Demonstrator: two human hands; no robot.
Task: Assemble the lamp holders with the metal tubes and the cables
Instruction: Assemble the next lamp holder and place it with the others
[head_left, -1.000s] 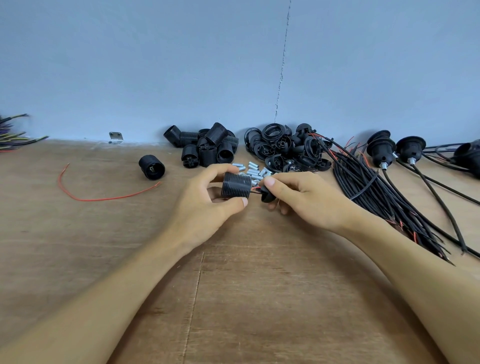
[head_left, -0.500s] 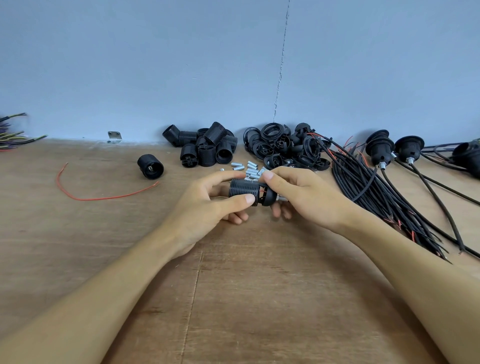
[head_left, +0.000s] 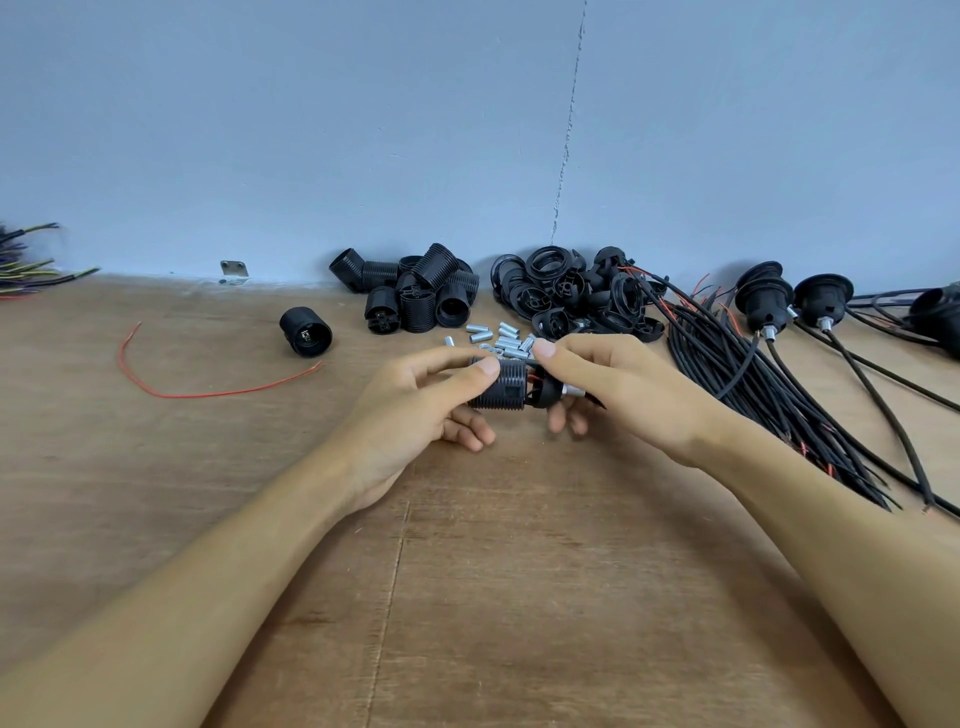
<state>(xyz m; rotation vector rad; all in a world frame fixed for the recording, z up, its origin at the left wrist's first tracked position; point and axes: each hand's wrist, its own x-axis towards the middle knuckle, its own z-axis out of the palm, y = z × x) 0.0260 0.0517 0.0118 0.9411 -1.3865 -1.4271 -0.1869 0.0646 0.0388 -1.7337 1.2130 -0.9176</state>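
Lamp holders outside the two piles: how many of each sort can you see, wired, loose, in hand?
Wired holders at right, fully in view: 2
Loose holder at left: 1
Held holder, gripped by left hand and right hand: 1
Total: 4
A dark shape at the right edge is cut off, uncounted.

**Single head-worn view, wide-angle.** The camera looks from the person's own standpoint at the near edge of the bench (head_left: 519, 597). It faces forward and down, toward the blue wall (head_left: 363, 130) at the bench's far side. The wall fills the upper part of the frame and the bench the lower. Both forearms run up from the bottom corners. The left hand (head_left: 415, 410) and right hand (head_left: 623, 384) meet on a lamp holder (head_left: 501, 384) near the centre, close to the lens. The piles of black parts (head_left: 415, 296) along the wall lie farther off and appear small.
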